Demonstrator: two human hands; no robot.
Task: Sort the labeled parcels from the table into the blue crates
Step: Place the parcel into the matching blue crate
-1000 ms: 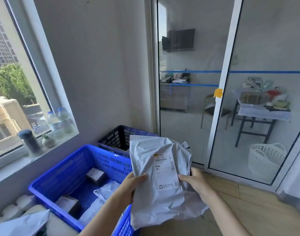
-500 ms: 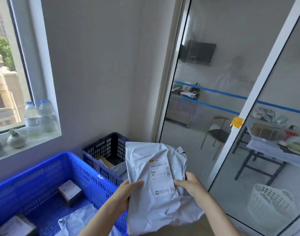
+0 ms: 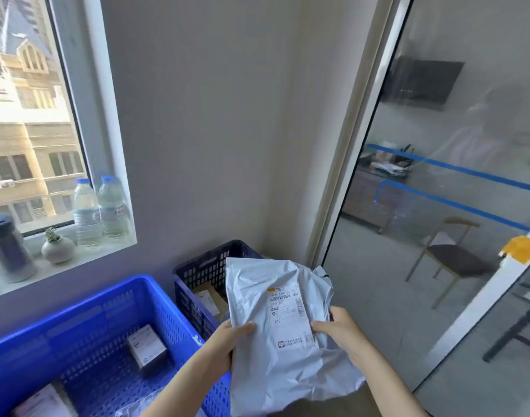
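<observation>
I find the left hand [image 3: 227, 341] grasping the parcel [image 3: 272, 356] at its left edge, thumb laid across the front, the other fingers hidden behind. The right hand [image 3: 338, 332] grasps the opposite edge the same way, its thumb touching the lower right corner of the label [image 3: 287, 308]. Both grips are closed on the one grey parcel, which is held upright in the air with its label towards me. The print is too small to read.

All positions are noted against the blue crate [image 3: 86, 299]:
- The parcel hangs just over the crate's right rim, its lower left corner in front of that rim.
- Inside the crate, a small box [image 3: 146, 346] lies on the floor near the right wall. A second flat pack [image 3: 44, 403] shows at the near left, and a clear bag [image 3: 137, 406] at the near edge.
- A dark crate [image 3: 203, 266] stands just beyond the blue crate's far right corner, in the corner of the room. The parcel covers its right half. A carton [image 3: 209, 297] lies inside it.
- Above and behind the blue crate runs a window sill [image 3: 86, 257]. It carries two water bottles [image 3: 111, 206] touching side by side, a small round pot [image 3: 57, 249] with a plant, and a dark flask [image 3: 6, 245].
- Well to the right of the crate is a glass door [image 3: 423, 281], with a scrap of yellow tape [image 3: 522, 249] on its frame. A chair [image 3: 453, 257] stands behind the glass
</observation>
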